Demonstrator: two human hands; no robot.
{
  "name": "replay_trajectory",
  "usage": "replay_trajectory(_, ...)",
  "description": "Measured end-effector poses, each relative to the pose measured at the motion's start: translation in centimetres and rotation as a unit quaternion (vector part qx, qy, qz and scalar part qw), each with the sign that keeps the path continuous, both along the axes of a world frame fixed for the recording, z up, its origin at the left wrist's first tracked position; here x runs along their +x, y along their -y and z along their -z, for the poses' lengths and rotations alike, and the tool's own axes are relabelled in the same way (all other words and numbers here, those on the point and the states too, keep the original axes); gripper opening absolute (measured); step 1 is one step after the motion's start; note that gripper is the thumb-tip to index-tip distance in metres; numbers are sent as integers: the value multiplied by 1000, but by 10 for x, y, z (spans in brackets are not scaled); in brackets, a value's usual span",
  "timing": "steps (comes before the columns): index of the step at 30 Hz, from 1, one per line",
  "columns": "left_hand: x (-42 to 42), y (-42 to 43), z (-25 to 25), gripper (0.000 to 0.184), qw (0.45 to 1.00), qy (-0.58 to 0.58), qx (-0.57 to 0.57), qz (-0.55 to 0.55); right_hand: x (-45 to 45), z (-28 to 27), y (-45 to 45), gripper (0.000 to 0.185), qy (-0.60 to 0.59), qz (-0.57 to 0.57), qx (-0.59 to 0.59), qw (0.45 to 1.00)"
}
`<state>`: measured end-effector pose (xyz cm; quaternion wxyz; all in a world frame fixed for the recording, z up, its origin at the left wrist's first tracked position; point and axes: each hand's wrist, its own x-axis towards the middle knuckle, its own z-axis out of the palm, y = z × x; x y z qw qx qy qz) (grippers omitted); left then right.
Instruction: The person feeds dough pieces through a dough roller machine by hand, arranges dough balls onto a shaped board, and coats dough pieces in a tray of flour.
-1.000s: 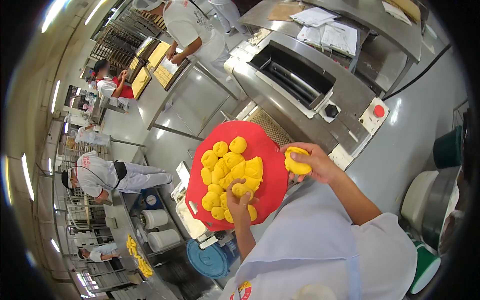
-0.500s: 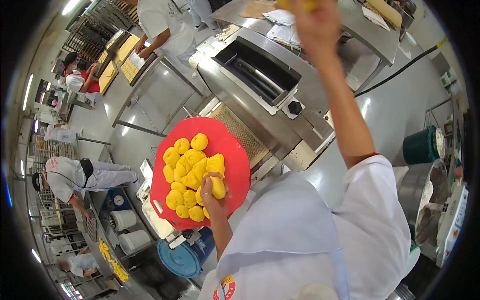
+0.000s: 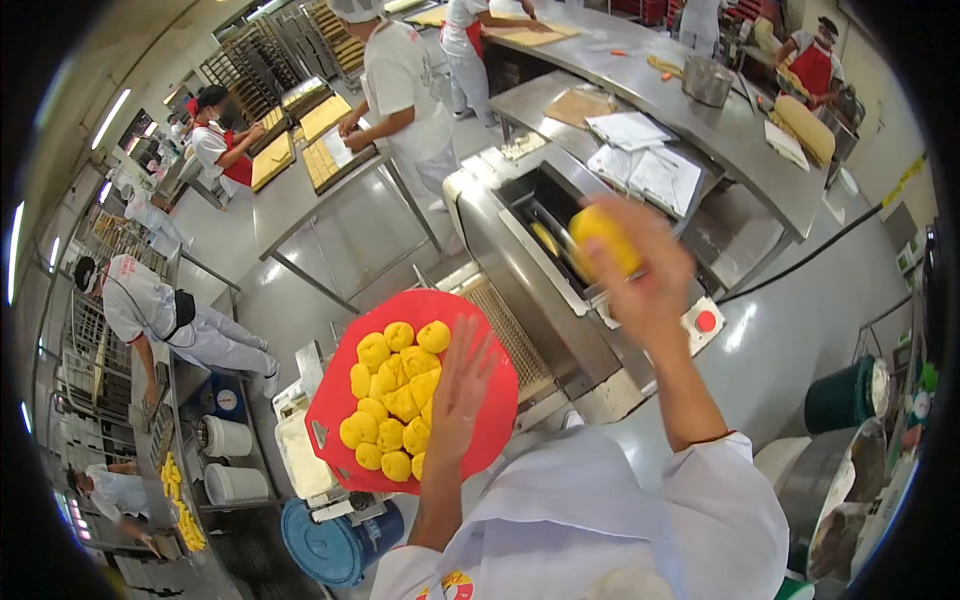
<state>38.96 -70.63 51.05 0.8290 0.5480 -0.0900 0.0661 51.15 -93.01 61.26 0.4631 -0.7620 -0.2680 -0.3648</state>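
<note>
My right hand (image 3: 645, 275), blurred by motion, holds a yellow dough piece (image 3: 604, 240) above the opening of a steel roller machine (image 3: 510, 240). Another bit of yellow dough (image 3: 545, 238) lies inside that opening, by the roller. Fingers stretched out, my left hand (image 3: 462, 385) is over the right part of a red board (image 3: 490, 340), with no dough seen in it. Several yellow dough balls (image 3: 388, 433) and larger lumps (image 3: 400, 403) cover the board's left and middle parts.
Below the board stands a blue lidded bin (image 3: 322, 545). Papers (image 3: 665, 178) lie on a steel table beyond the machine. A red button (image 3: 705, 321) is on the machine's near end. Co-workers stand at tables at the upper left (image 3: 222, 145) and left (image 3: 150, 300).
My right hand has come down from the top of the view to the machine opening. The left hand has let go of its dough ball and opened. Dough now shows inside the machine.
</note>
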Motion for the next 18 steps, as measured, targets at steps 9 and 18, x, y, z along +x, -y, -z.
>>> replay_trajectory(9, -155, -80, 107, 40, 730, -326, 486, -353, 29, 102, 29, 26, -80, 144, -176, 970)
replay_trajectory(18, -157, -48, 147, 57, 653, -250, 551, -455, -37, 142, -103, 20, -216, -208, -133, 945)
